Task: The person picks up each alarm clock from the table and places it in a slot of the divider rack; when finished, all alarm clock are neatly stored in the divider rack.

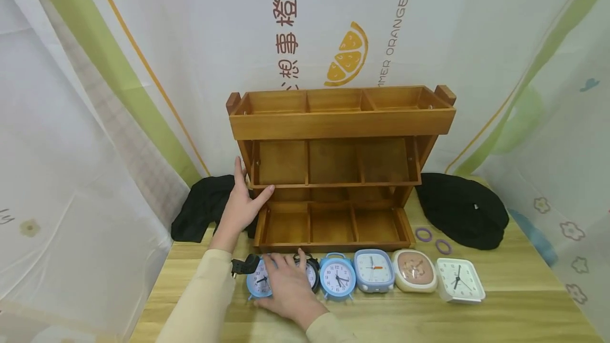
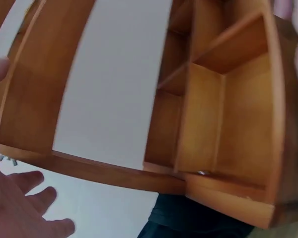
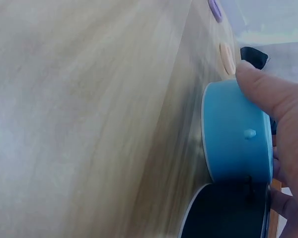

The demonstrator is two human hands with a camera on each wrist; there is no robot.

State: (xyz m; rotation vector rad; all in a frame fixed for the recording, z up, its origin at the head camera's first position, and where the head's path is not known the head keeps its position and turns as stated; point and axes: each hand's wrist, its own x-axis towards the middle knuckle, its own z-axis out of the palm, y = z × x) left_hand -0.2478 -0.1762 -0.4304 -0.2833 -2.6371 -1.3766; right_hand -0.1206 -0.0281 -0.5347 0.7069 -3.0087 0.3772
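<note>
My left hand [image 1: 243,206] is beside the left side of a three-tier wooden organizer [image 1: 343,125], thumb and fingers spread, holding nothing. In the left wrist view its fingers are apart from the wood. My right hand [image 1: 288,285] reaches over the left end of a row of clocks. Its thumb lies against the side of a light-blue alarm clock [image 3: 238,134], with fingers on the far side, partly hidden. Touching that clock is a black alarm clock [image 3: 226,210], mostly covered by the hand in the head view. Another light-blue twin-bell clock [image 1: 337,278] lies just right.
Rightward in the row are a blue square clock [image 1: 374,270], a cream rounded clock [image 1: 414,271] and a white square clock [image 1: 459,280]. Purple rings [image 1: 443,247] lie near a black hat [image 1: 464,210]. Black cloth [image 1: 197,216] is left of the organizer.
</note>
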